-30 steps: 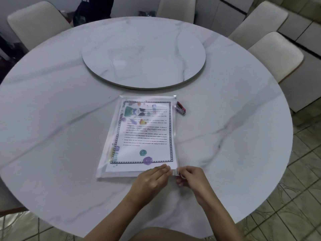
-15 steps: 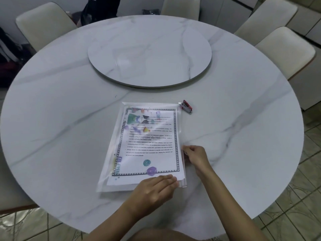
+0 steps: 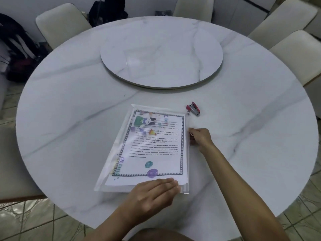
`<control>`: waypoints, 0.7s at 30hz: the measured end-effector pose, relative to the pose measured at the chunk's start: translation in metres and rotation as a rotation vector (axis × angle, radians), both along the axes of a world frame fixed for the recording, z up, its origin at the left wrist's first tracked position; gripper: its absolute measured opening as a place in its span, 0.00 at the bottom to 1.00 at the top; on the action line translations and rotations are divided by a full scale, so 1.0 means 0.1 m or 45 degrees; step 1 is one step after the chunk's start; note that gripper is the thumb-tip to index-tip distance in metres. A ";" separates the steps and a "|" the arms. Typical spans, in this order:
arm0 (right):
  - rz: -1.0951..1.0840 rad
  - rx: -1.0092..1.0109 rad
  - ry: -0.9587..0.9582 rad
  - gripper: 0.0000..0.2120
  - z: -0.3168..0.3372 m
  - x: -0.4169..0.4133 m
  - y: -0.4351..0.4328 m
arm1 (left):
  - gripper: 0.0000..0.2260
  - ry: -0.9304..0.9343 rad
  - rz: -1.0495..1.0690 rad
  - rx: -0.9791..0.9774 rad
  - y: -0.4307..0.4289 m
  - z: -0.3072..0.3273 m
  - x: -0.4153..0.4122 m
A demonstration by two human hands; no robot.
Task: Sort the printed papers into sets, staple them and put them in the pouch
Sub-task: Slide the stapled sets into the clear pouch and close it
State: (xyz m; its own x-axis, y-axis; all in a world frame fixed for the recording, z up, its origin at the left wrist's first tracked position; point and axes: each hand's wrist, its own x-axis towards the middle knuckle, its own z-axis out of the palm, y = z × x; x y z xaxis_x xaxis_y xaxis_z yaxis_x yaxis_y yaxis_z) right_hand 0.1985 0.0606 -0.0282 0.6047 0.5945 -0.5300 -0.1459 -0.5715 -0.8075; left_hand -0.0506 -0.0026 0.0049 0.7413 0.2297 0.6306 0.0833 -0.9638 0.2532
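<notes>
A clear plastic pouch [image 3: 111,164] lies flat on the round marble table [image 3: 69,119], with the printed papers [image 3: 156,148] inside it; the top sheet has a bordered text page with coloured pictures. My left hand [image 3: 152,193] rests flat with straight fingers on the pouch's near right corner. My right hand [image 3: 199,138] pinches the zip slider on the pouch's right edge, about halfway up. A small red stapler [image 3: 193,109] lies on the table just beyond the pouch's far right corner.
A round marble turntable [image 3: 161,54] sits in the table's middle, beyond the pouch. Cream chairs [image 3: 59,23] ring the table. Dark bags [image 3: 15,49] lie on the floor at the left.
My right hand has slid away from me along the pouch's right edge, from the near corner to about mid-edge. My left hand stays pressing the near corner.
</notes>
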 end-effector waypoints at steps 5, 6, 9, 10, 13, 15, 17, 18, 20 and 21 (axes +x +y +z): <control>-0.064 0.004 0.032 0.14 0.04 0.13 0.09 | 0.08 -0.024 -0.024 0.021 -0.02 0.16 -0.08; -0.079 0.000 0.038 0.13 0.04 0.16 0.11 | 0.09 -0.030 -0.033 0.024 -0.03 0.21 -0.10; -0.116 -0.018 0.075 0.12 0.04 0.26 0.16 | 0.09 -0.016 -0.080 0.052 -0.06 0.35 -0.16; -0.131 -0.016 0.095 0.12 0.03 0.29 0.17 | 0.09 -0.005 -0.093 0.065 -0.06 0.39 -0.17; -0.162 -0.015 0.105 0.12 0.03 0.36 0.18 | 0.10 0.007 -0.093 0.075 -0.08 0.46 -0.20; -0.172 -0.004 0.093 0.12 0.03 0.38 0.19 | 0.10 0.009 -0.085 0.068 -0.07 0.47 -0.20; -0.177 0.039 0.088 0.11 0.07 0.37 0.19 | 0.09 0.008 -0.086 0.043 -0.08 0.44 -0.19; -0.175 0.071 0.104 0.10 0.09 0.35 0.18 | 0.09 0.011 -0.086 0.027 -0.09 0.41 -0.18; -0.136 0.142 0.187 0.05 0.13 0.29 0.13 | 0.08 0.016 -0.083 0.004 -0.12 0.34 -0.17; -0.100 0.173 0.241 0.04 0.15 0.25 0.09 | 0.08 0.018 -0.084 -0.001 -0.13 0.30 -0.16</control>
